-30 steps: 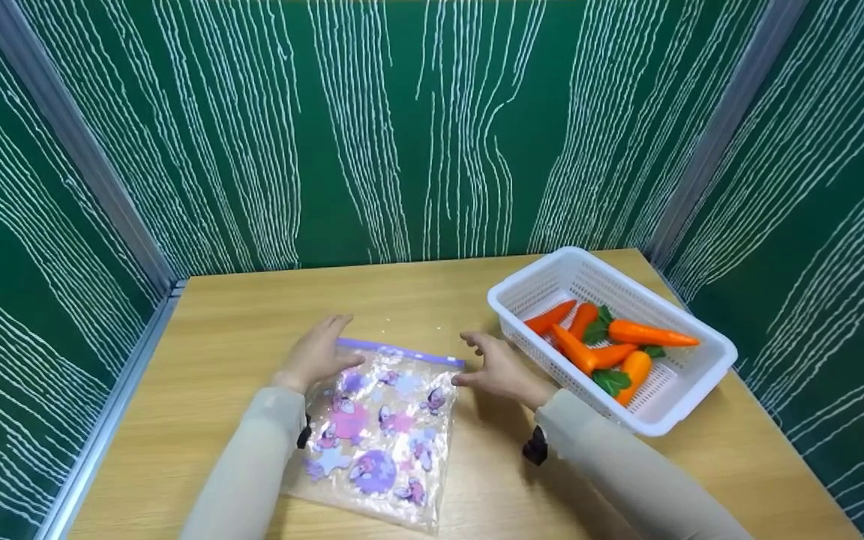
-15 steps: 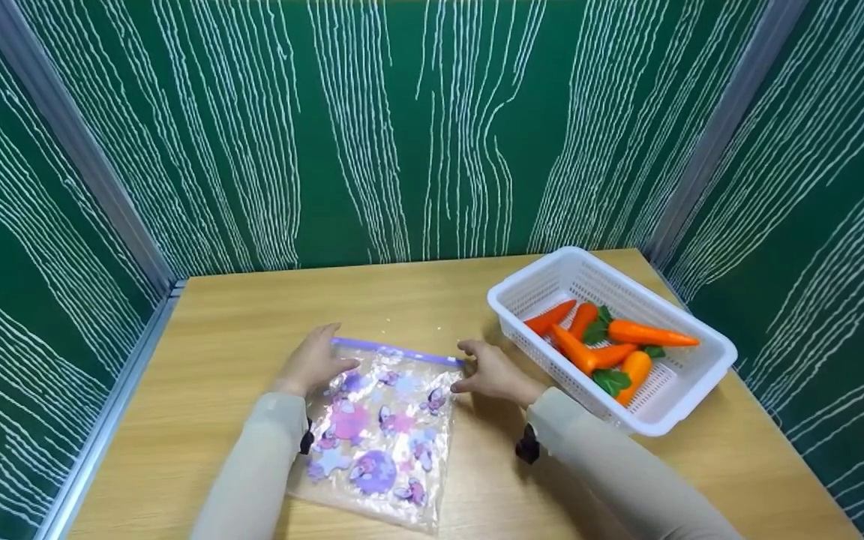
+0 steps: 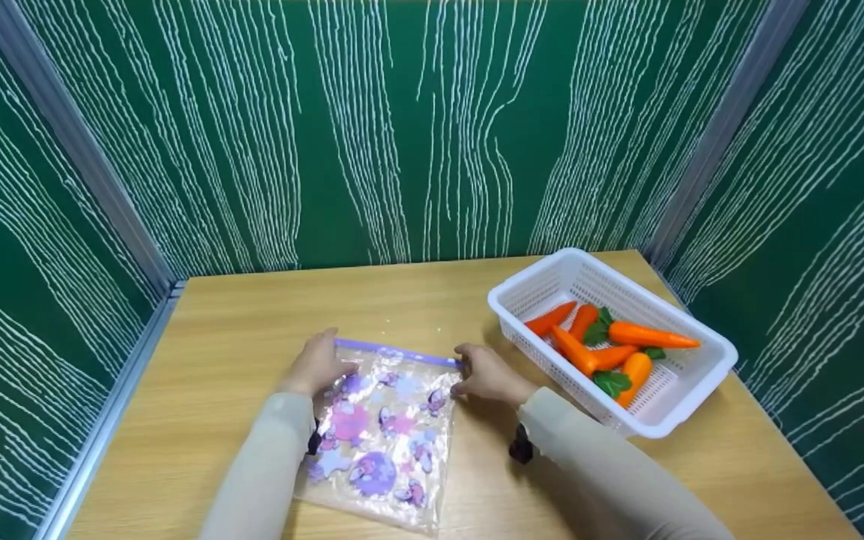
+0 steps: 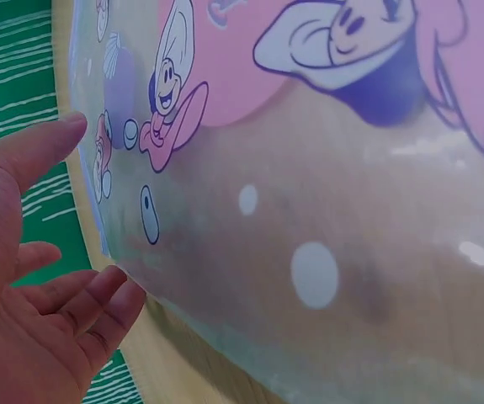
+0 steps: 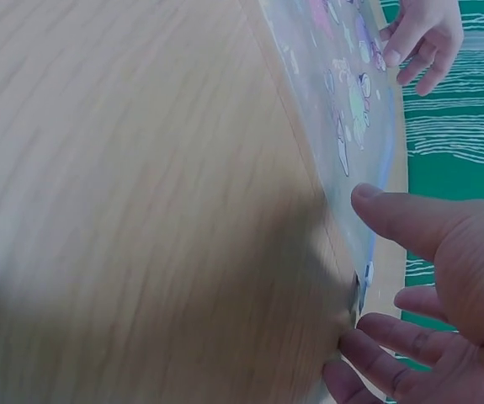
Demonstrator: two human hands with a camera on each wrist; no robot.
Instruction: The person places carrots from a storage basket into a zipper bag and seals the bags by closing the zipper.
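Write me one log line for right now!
bag: on table; left hand: near its top left corner; right hand: near top right corner; carrots: in white basket

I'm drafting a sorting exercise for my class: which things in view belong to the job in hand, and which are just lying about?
In the job:
- left hand, at the bag's left edge
- right hand, at its upper right corner
- printed clear bag, flat between them

Apparently lying about, untouched for now:
- white basket
- orange carrots inside it

Pale long sleeves [image 3: 256, 469], black wrist pieces [image 3: 521, 447], bare hands [image 3: 315, 365]
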